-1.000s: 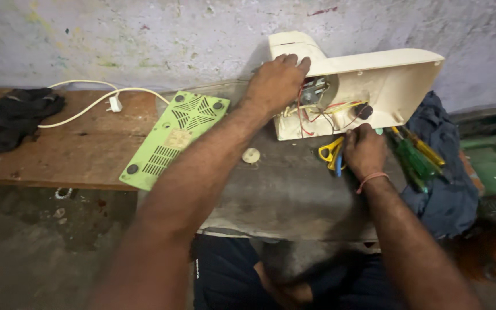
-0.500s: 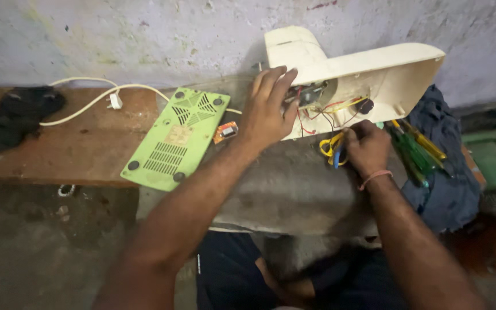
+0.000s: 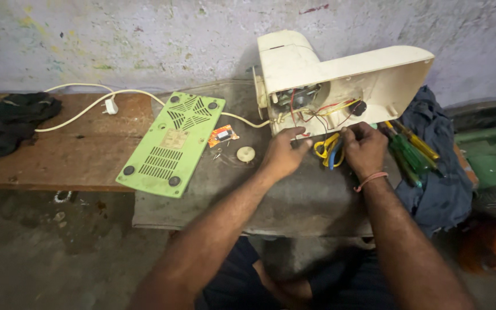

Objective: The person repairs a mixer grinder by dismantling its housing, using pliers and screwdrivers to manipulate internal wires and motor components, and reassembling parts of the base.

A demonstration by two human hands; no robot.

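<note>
A cream plastic appliance housing (image 3: 340, 74) lies open on its side on a grey slab, with red and yellow wires (image 3: 322, 109) showing inside. My left hand (image 3: 282, 154) rests at the housing's lower edge, fingers bent in towards the wires; whether it grips anything is hidden. My right hand (image 3: 364, 148) is just right of it, fingers curled by the yellow and blue handles of a pair of pliers (image 3: 328, 150), which it seems to hold. The two hands are a few centimetres apart.
A green vented base plate (image 3: 170, 143) lies left of the hands, beside a small orange part (image 3: 223, 135) and a round cream disc (image 3: 245, 153). A white cord with plug (image 3: 109, 105) crosses the wooden bench (image 3: 58, 161). Black cloth (image 3: 15, 117) far left; screwdrivers (image 3: 409, 150) on blue cloth (image 3: 437, 178) right.
My left hand has come down from the top of the housing to its lower edge by the wires. My right hand has stayed by the yellow-handled pliers.
</note>
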